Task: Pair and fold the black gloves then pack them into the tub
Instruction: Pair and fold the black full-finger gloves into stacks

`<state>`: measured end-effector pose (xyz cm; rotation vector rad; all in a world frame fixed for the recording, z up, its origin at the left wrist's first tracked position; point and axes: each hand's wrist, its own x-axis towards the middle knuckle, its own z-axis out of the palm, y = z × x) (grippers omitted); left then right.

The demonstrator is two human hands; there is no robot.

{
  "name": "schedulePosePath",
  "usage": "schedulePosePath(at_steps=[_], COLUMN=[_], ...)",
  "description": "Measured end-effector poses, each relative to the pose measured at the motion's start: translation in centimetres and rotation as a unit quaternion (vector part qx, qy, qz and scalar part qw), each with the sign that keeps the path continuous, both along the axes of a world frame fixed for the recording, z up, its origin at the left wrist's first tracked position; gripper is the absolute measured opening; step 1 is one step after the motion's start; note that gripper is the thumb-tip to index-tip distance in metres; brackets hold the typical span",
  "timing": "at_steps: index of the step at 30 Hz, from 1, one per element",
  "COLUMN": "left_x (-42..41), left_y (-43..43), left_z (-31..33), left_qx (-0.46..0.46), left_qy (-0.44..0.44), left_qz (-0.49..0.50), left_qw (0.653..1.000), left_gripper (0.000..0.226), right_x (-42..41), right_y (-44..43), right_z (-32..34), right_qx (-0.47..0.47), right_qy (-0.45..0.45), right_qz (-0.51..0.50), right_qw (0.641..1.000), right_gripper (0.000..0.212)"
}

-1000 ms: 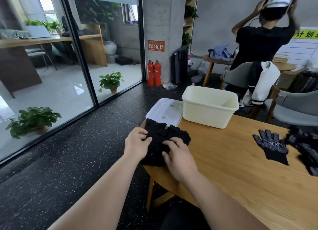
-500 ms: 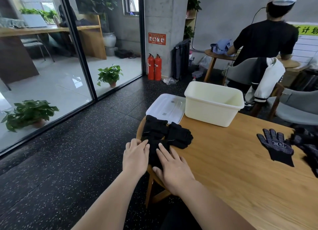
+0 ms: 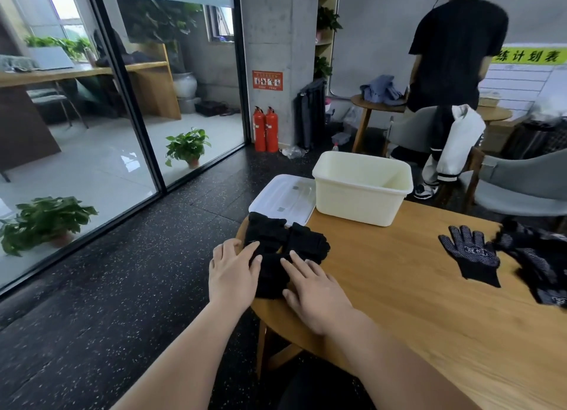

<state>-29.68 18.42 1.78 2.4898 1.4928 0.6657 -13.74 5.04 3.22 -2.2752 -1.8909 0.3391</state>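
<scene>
Left hand (image 3: 234, 271) and right hand (image 3: 316, 290) lie flat, fingers straight, pressing the gloves (image 3: 285, 244) at the near-left edge of the desk (image 3: 399, 302). Tub (image 3: 359, 195) just beyond: no gloves seen inside. Loose glove (image 3: 472, 253) and heap (image 3: 540, 262) at right, unpaired. Judged early: folding underway, nothing packed.

Office: glass partition (image 3: 92, 152), desk (image 3: 61, 73), extinguishers (image 3: 265, 130).

Your left hand (image 3: 234, 274) and right hand (image 3: 319, 296) are bare, both forearms uncovered; black fabric (image 3: 322, 391) clothes your lap.
</scene>
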Motion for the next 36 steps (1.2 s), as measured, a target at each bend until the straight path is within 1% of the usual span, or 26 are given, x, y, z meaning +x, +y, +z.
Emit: schedulePosePath(at_steps=[10, 17, 21, 28, 31, 36], left_x=[8.0, 14.2, 17.4, 21.8, 23.4, 25.9], left_y=[-6.3, -11.7, -14.6, -18.6, -20.0, -22.0], left_z=[1.4, 0.9, 0.5, -1.0, -2.3, -3.7], left_qx=[-0.007, -0.005, -0.013, -0.035, -0.046, -0.046], left_qy=[0.033, 0.063, 0.077, 0.097, 0.106, 0.114], left_qz=[-0.13, -0.215, -0.266, -0.329, -0.347, -0.37], left_qw=[0.991, 0.974, 0.961, 0.939, 0.931, 0.921], left_gripper=[0.047, 0.049, 0.05, 0.052, 0.053, 0.056], right_x=[6.3, 11.6, 14.8, 18.8, 19.5, 20.8], right_y=[-6.2, -12.1, -15.6, -21.8, -24.4, -26.6], right_z=[0.9, 0.5, -0.6, -3.1, -4.2, -5.4], right_qx=[-0.009, -0.027, -0.014, -0.025, -0.027, -0.007], right_qy=[0.004, -0.007, -0.013, -0.023, -0.038, -0.072], right_qz=[-0.083, -0.162, -0.212, -0.291, -0.318, -0.326], right_qw=[0.996, 0.986, 0.977, 0.956, 0.947, 0.943], right_gripper=[0.065, 0.066, 0.066, 0.066, 0.069, 0.074])
